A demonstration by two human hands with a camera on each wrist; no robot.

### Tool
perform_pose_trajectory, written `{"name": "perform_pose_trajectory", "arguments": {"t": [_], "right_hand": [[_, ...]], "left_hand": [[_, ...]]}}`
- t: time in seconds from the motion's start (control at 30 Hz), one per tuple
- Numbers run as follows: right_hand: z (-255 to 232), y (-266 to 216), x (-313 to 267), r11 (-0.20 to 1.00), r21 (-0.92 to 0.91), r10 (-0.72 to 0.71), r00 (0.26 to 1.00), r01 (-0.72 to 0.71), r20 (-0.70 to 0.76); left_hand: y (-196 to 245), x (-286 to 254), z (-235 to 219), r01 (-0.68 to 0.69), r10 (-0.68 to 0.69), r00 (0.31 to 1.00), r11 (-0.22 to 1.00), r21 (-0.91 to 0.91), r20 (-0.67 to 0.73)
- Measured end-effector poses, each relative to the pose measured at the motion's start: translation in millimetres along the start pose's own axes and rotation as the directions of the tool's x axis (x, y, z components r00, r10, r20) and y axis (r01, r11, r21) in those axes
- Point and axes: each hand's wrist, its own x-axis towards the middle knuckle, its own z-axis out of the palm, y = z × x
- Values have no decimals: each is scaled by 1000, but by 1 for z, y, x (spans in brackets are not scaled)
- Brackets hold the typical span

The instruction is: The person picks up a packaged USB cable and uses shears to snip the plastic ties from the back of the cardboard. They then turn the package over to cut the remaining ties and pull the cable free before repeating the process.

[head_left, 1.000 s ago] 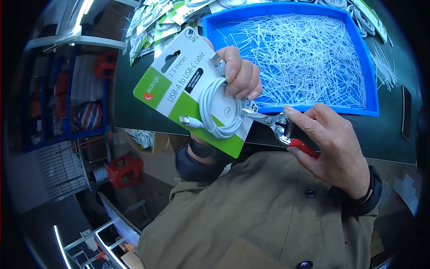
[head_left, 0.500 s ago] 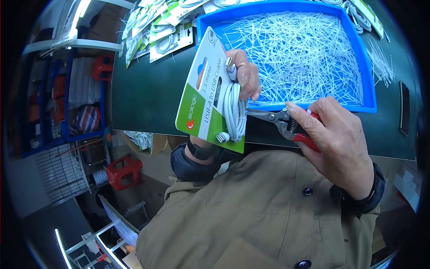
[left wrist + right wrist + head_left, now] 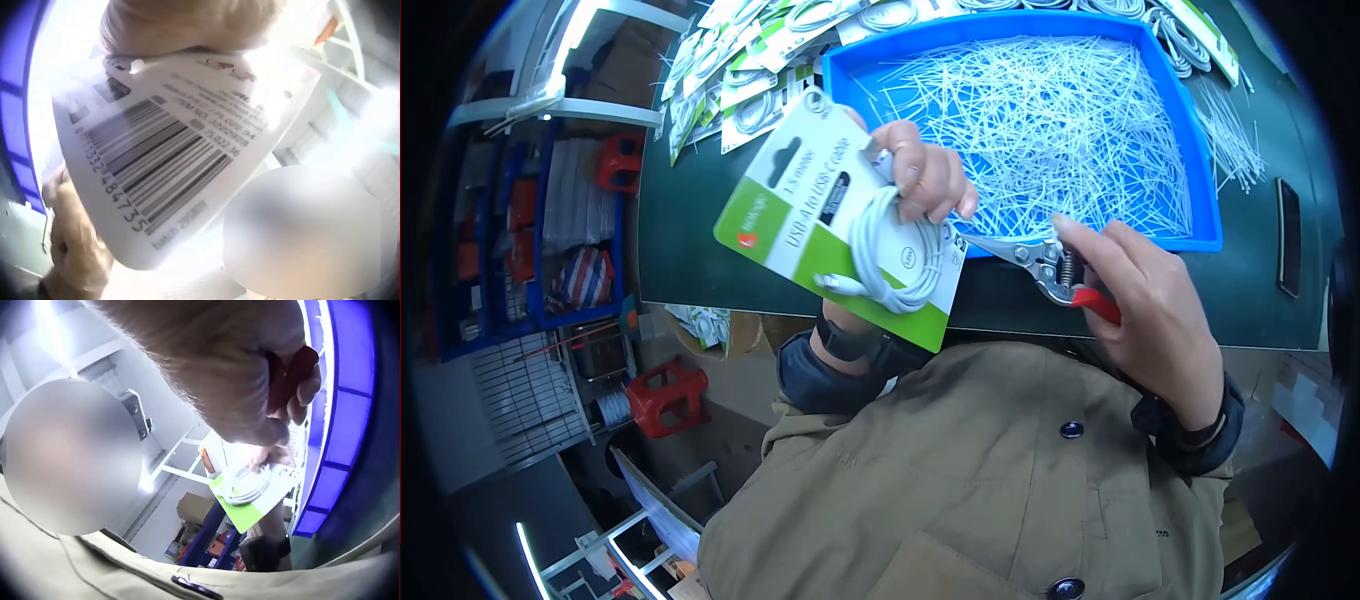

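My left hand (image 3: 928,172) grips a green-and-white cardboard card (image 3: 775,205) by its upper right side, fingers over the front. On the card sits a coiled white USB cable (image 3: 868,250), its USB-C plug pointing left. The card's barcoded back (image 3: 156,169) fills the left wrist view, with the left hand above it. My right hand (image 3: 1155,300) holds spring-loaded cutters (image 3: 1050,268) with red handles. Their narrow tips reach the card's right edge, close beside the coil. The right wrist view shows a red handle (image 3: 292,378) inside the curled right fingers.
A blue tray (image 3: 1215,200) full of thin white plastic strips stands on the dark green table (image 3: 690,250). Carded cables (image 3: 750,115) are piled at the back left. Loose strips (image 3: 1232,140) and a dark phone-like slab (image 3: 1288,238) lie right of the tray.
The card swung nearly edge-on half a second ago and now faces the head camera again. The cutter tips have shifted from over the coil to the card's right edge.
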Motion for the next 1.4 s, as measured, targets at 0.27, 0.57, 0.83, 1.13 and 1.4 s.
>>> {"name": "perform_pose_trajectory", "arguments": {"t": [0.27, 0.57, 0.83, 1.13, 1.4], "right_hand": [[35, 7, 16, 871, 489, 137, 979, -45, -154], [44, 14, 17, 798, 603, 164, 970, -22, -181], [20, 37, 18, 772, 594, 388, 908, -225, -161], [20, 66, 29, 890, 369, 382, 880, -268, -283], [17, 82, 29, 797, 531, 453, 866, -286, -214]], "left_hand": [[-51, 4, 24, -46, -3, 992, 922, -385, -126], [-67, 4, 20, 22, -47, 998, 880, -474, -42], [-10, -16, 24, -80, 0, 977, 927, -366, -214], [103, -158, 0, -139, 492, 779, 741, 657, -390], [169, -231, -26, 264, 879, 176, 391, 881, -443]]}}
